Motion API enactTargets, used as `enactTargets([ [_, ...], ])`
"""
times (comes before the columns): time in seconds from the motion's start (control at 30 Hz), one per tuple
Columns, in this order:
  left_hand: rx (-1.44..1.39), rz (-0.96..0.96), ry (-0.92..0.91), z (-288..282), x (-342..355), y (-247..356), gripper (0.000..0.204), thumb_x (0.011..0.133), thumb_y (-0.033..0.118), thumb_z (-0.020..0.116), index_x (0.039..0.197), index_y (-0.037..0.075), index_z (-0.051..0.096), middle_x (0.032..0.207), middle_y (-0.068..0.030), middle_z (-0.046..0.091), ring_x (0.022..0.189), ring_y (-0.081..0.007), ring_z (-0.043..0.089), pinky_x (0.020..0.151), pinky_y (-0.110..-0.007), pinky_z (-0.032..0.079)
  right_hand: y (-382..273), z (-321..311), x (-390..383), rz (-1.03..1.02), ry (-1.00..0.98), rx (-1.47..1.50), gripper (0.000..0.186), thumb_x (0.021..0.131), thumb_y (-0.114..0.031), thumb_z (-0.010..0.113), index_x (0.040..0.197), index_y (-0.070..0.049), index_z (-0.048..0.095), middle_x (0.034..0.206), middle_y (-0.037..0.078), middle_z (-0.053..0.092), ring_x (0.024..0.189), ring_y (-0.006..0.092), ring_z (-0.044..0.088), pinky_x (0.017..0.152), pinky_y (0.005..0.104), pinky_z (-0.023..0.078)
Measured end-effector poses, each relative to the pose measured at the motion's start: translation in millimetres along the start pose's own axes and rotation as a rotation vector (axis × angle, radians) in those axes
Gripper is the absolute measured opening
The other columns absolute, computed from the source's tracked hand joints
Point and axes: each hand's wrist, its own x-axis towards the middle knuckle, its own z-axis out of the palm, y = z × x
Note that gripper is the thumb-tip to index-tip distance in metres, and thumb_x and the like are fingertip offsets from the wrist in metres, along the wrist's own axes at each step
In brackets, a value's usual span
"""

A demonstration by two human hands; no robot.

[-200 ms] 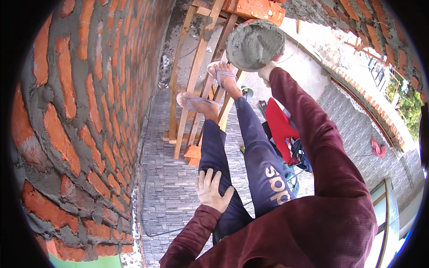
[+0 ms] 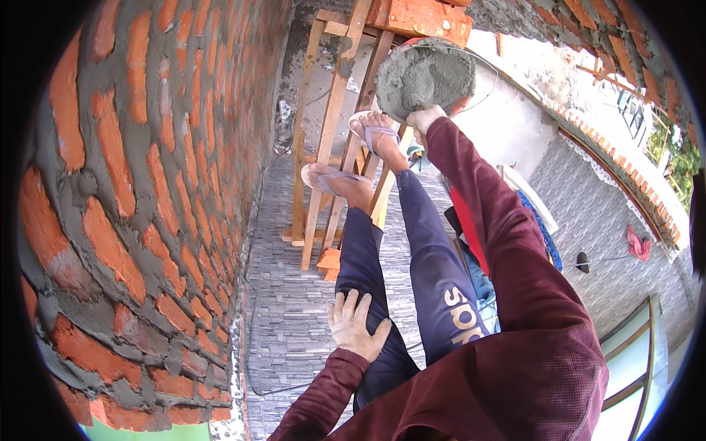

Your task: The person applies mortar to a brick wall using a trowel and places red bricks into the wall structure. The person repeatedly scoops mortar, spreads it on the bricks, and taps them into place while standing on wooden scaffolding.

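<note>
A round bucket (image 2: 463,105) full of wet grey mortar (image 2: 450,70) stands at the top of the wooden trestle. My right hand (image 2: 425,118), in a pale glove, is closed at the bucket's near rim. Whatever it grips is hidden; a rounded, mortar-covered shape reaches from the fingers into the mix. My left hand (image 2: 358,328), also gloved, lies open with fingers spread on my left thigh, just above the knee. Both my feet, in flip-flops, stand on the trestle's wooden bars (image 2: 327,140).
A brick wall (image 2: 162,206) with grey mortar joints rises close on my left. Orange bricks (image 2: 430,18) lie beyond the bucket. The patterned tile floor (image 2: 287,316) is well below. A glazed frame (image 2: 632,353) is at lower right, a pink cloth (image 2: 637,242) at right.
My right hand has shifted left along the bucket's near rim, and the mortar's surface looks different. The view has moved slightly. My left hand stays on the thigh.
</note>
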Motion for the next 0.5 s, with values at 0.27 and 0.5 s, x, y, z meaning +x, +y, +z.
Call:
enactTargets([
  [0.27, 0.033, 0.032, -0.045, -19.9, -0.9, -4.6, 0.076, 0.083, 0.043, 0.08, 0.146, 0.006, 0.058, 0.155, -0.0234, 0.048, 0.148, -0.0497, 0.036, 0.122, -0.064, 0.026, 58.7, 4.7, -9.4, -0.25, -0.032, 0.341, 0.017, 0.081, -0.007, 0.076, 0.092, 0.0, 0.065, 0.069, 0.007, 0.063, 0.048, 0.0193, 0.059, 0.044, 0.0372, 0.046],
  [0.5, -0.039, 0.119, 0.48, -86.1, -51.2, -15.7, 0.083, 0.091, 0.034, 0.075, 0.157, -0.004, 0.041, 0.159, -0.0304, 0.041, 0.152, -0.0505, 0.031, 0.125, -0.057, 0.026, 84.1, -7.4, -88.1, -0.381, 0.037, 0.269, 0.023, 0.085, -0.014, 0.073, 0.106, -0.005, 0.067, 0.077, 0.009, 0.068, 0.058, 0.0212, 0.064, 0.053, 0.0363, 0.052],
])
